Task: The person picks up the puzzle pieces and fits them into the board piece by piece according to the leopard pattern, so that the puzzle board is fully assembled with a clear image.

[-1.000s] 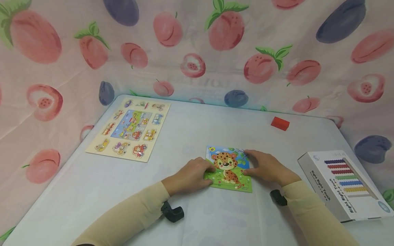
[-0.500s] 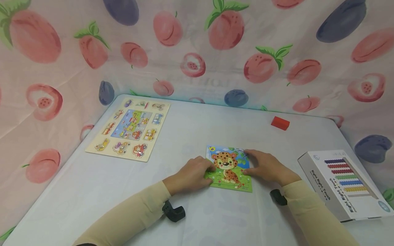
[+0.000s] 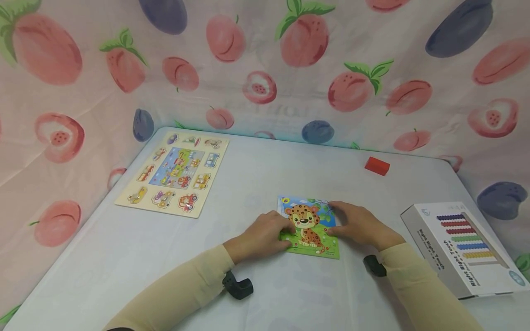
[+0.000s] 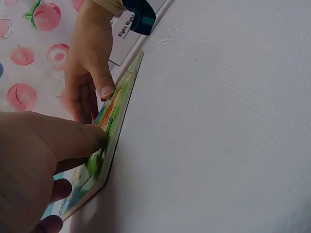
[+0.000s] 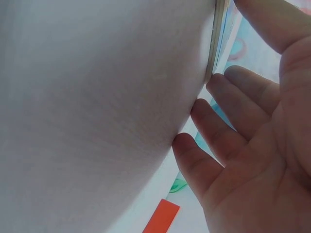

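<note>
A square jigsaw puzzle (image 3: 304, 220) with a cartoon leopard on green grass and blue sky lies flat at the table's middle. My left hand (image 3: 265, 234) rests on its left side, with the thumb and index finger apart on the picture. In the left wrist view, the left thumb (image 4: 82, 141) touches the board's face, while other fingertips stay partly hidden. At the puzzle's right edge, my right hand (image 3: 358, 225) touches the side with thumb and index finger. The right wrist view shows the right hand's fingers (image 5: 221, 126) extended along the board's edge.
A wooden vehicle puzzle (image 3: 211, 181) lies at the back left. Near the back right is a red block (image 3: 377, 166). A white box (image 3: 430, 243) with colored rows pictured on it stands at the right. Fruit-patterned cloth (image 3: 256, 55) hangs behind the table.
My left hand has shifted slightly right, further onto the picture, covering a bit more of the leopard. My right hand and the puzzle have stayed in place.
</note>
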Action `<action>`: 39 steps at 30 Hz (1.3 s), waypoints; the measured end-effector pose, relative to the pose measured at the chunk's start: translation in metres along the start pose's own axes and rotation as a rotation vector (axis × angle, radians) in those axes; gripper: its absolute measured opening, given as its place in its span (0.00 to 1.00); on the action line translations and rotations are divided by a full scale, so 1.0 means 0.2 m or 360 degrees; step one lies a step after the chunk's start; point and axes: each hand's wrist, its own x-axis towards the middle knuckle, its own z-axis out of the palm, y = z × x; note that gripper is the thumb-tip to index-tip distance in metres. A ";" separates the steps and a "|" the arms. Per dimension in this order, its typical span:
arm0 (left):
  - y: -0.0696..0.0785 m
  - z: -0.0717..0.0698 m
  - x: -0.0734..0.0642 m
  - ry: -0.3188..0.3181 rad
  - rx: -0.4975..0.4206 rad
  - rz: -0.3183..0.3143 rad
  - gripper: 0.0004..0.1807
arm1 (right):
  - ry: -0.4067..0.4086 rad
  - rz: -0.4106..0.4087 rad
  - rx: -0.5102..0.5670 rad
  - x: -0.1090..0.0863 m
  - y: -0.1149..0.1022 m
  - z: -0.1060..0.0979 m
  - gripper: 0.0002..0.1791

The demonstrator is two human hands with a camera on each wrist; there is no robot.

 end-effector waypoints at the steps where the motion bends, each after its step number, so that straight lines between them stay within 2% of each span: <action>1: 0.00 0.00 0.00 0.0000 0.0001 -0.0001 0.12 | 0.0000 -0.0001 0.0001 0.00 0.00 0.00 0.46; 24: -0.04 -0.02 -0.03 0.0021 -0.0014 -0.0082 0.14 | -0.0003 -0.0002 0.0006 0.00 0.00 0.00 0.47; 33: -0.04 -0.03 -0.03 0.0014 -0.0007 -0.0071 0.14 | -0.0015 -0.0025 0.0002 0.00 0.01 -0.02 0.46; 39: -0.07 -0.03 -0.04 0.0002 -0.0078 -0.0055 0.13 | -0.0026 -0.0010 -0.0013 -0.02 0.01 -0.04 0.46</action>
